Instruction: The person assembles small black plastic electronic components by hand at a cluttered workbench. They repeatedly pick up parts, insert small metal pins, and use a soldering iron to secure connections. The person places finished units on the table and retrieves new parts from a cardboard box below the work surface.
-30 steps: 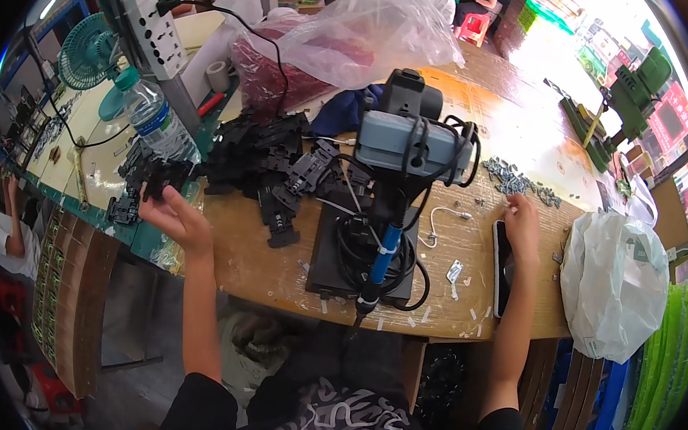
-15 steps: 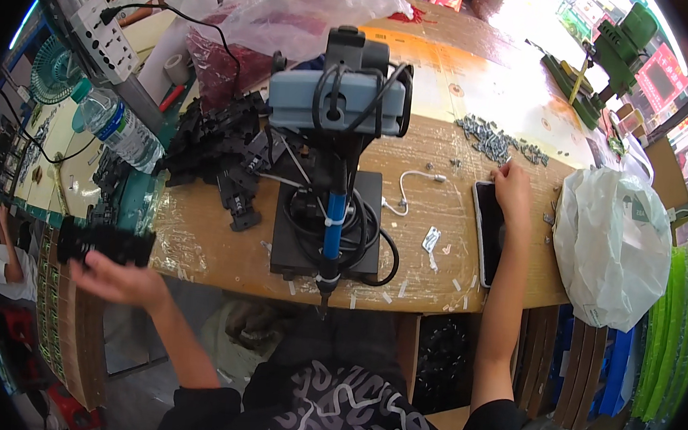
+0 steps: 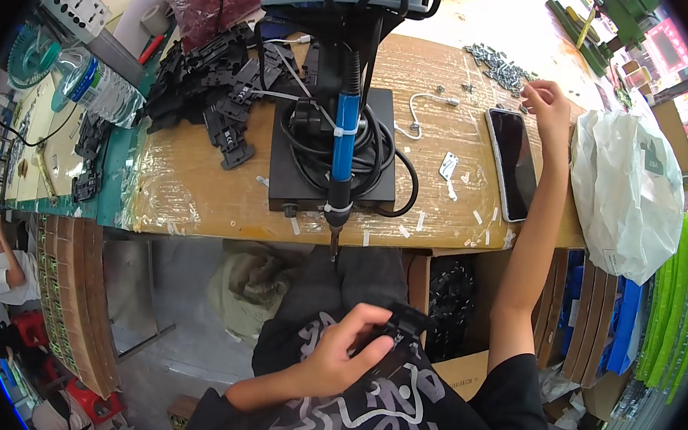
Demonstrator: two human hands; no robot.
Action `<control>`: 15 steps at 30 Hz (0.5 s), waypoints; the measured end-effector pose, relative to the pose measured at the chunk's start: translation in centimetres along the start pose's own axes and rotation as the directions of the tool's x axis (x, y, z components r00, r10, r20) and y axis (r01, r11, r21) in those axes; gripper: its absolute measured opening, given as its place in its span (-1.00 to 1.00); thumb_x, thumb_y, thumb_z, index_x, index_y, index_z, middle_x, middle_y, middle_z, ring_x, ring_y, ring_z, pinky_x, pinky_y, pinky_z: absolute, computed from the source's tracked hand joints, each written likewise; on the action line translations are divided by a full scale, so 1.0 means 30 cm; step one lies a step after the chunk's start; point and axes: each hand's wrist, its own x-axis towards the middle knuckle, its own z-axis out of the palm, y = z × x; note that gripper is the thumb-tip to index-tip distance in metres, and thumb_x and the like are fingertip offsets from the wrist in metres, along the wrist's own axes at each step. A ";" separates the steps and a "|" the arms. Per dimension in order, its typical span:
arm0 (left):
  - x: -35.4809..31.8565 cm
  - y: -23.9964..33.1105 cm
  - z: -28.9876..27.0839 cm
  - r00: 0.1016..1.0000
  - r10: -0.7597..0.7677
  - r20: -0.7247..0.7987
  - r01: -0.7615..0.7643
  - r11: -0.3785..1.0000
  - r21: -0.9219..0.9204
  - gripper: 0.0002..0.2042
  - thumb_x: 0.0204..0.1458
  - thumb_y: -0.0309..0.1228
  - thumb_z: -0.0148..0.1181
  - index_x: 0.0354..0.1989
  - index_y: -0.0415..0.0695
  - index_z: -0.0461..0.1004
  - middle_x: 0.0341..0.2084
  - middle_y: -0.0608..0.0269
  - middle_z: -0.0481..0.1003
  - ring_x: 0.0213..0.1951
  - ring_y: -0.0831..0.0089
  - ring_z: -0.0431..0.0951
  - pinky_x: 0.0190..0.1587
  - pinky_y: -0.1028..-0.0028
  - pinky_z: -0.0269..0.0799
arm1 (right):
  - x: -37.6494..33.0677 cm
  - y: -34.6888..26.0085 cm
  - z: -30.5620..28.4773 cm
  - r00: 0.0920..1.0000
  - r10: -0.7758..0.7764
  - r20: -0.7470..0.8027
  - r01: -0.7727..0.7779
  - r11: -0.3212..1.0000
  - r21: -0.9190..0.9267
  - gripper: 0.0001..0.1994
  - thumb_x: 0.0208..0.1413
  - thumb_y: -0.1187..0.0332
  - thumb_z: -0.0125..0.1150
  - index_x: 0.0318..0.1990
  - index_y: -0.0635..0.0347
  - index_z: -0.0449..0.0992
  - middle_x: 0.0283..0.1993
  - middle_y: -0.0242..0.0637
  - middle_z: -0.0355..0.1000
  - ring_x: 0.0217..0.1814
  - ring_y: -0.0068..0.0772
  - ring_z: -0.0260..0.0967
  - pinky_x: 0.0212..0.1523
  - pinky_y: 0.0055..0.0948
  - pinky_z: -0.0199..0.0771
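**Trainee:** What do you have in each hand at this point?

**Instructor:** Your left hand (image 3: 341,356) is down at your lap, fingers curled closed around a black plastic part (image 3: 401,326), with the thumb across its near side. Your right hand (image 3: 548,106) is stretched out over the workbench (image 3: 201,187). Its fingertips are pinched together at the edge of the pile of small screws (image 3: 501,66); whether a screw is already between them is too small to tell.

**Trainee:** How should I handle this step?

**Instructor:** In my judgement, pick one screw only, gripped by the head so the shank points free. Keep your wrist lifted clear of the phone (image 3: 511,163) lying just beside it. Hold the part level in your left hand with the fastening face up, so it can come under the tip of the blue electric screwdriver (image 3: 343,126), which hangs over the bench's front edge above your lap. Do not squeeze the part hard; thin plastic may flex.

**Trainee:** How do I recognise the part?

**Instructor:** It is matte black, small and angular, with a squared projecting end showing past your fingers. It looks the same kind as the heap of black parts (image 3: 209,83) on the bench's left, beyond the water bottle (image 3: 95,86).
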 end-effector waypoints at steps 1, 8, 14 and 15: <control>0.018 0.002 -0.001 1.000 0.001 0.000 -0.001 1.000 -0.021 -0.73 0.01 -0.51 -0.05 -0.11 -0.28 0.14 -0.28 0.24 0.31 -0.24 0.65 0.29 -0.18 0.63 0.20 | -0.035 -0.047 0.000 1.000 -0.001 -0.002 0.001 0.995 0.098 -0.81 -0.08 0.38 0.11 -0.33 0.32 0.44 -0.45 -0.27 0.42 -0.49 -0.59 0.31 -0.42 -0.62 0.31; 0.095 -0.014 0.026 0.999 0.032 -0.007 -0.032 0.996 -0.086 -0.56 -0.03 -0.57 -0.03 0.05 -0.30 0.02 -0.11 0.18 0.24 -0.07 0.55 0.23 -0.01 0.58 0.09 | -0.406 -0.259 0.011 0.998 0.043 0.038 -0.054 0.931 0.361 -0.81 -0.03 0.49 0.05 -0.23 0.33 0.40 -0.34 -0.24 0.38 -0.43 -0.58 0.29 -0.34 -0.64 0.29; 0.124 -0.042 0.057 0.991 0.110 -0.074 -0.111 0.994 -0.010 -0.58 -0.04 -0.53 0.01 0.02 -0.27 0.08 -0.20 0.13 0.34 -0.16 0.56 0.33 -0.09 0.58 0.22 | -0.704 -0.329 0.013 0.992 0.000 0.127 -0.081 0.769 0.634 -0.84 -0.16 0.69 0.08 -0.38 0.35 0.31 -0.33 -0.14 0.36 -0.37 -0.48 0.32 -0.37 -0.57 0.36; 0.124 -0.042 0.059 0.992 0.095 -0.087 -0.098 0.995 -0.025 -0.59 -0.04 -0.55 0.01 0.00 -0.27 0.10 -0.22 0.14 0.36 -0.18 0.57 0.35 -0.11 0.58 0.24 | -0.735 -0.320 0.018 0.988 0.017 0.154 -0.112 0.763 0.636 -0.82 -0.18 0.71 0.08 -0.38 0.33 0.30 -0.32 -0.12 0.35 -0.36 -0.47 0.32 -0.36 -0.56 0.37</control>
